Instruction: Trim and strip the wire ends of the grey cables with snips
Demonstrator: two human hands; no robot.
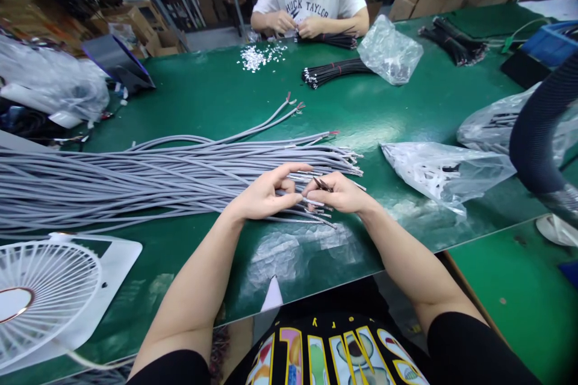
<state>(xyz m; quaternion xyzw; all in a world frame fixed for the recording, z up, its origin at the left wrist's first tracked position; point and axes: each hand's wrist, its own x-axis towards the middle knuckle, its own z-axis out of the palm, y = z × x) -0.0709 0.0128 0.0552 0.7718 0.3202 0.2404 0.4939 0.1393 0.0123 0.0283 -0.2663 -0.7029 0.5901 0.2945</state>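
A wide bundle of grey cables (180, 171) runs from the left edge to the middle of the green table. Many of their ends look whitish, and a few show reddish wires. My left hand (266, 194) lies over the front of the bundle, thumb and curled fingers closed on one grey cable near its end, index finger stretched out. Close beside it, my right hand (341, 194) is closed around a small dark tool with pointed tips (323, 185), its exact kind unclear. The right fingertips meet the end of the cable held on the left.
A white fan (49, 295) lies front left. Clear bags (442, 171) and a dark ribbed hose (537, 132) stand right. Across the table, a person handles black cables (334, 40) near white scraps (257, 58), another black bundle (336, 71) and a plastic bag (391, 51).
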